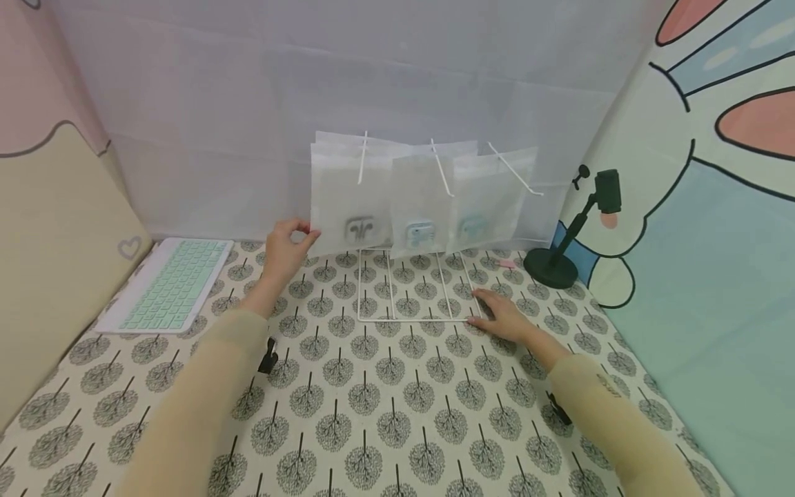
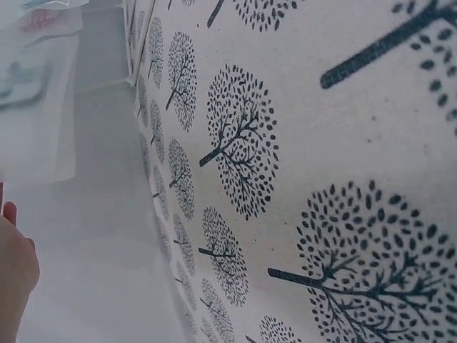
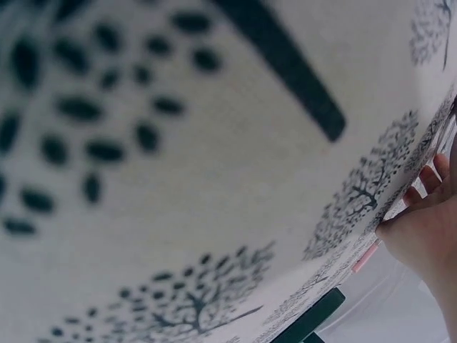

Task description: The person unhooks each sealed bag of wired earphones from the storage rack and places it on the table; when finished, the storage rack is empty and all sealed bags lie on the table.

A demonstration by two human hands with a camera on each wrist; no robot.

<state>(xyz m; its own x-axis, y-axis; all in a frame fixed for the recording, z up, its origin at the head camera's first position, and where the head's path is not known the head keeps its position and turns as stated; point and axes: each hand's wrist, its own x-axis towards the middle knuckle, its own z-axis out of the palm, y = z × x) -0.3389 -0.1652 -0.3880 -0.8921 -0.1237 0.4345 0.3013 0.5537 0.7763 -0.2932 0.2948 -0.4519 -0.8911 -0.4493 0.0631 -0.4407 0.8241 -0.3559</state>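
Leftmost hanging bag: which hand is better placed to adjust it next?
Probably the left hand: its fingers pinch the left edge of the leftmost bag. The right hand is farther off, at the front right corner of the wire rack.

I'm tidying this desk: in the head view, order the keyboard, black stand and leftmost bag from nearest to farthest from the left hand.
1. Leftmost bag: its left edge is at the fingertips of the left hand.
2. Keyboard: to that hand's left.
3. Black stand: across on the right.
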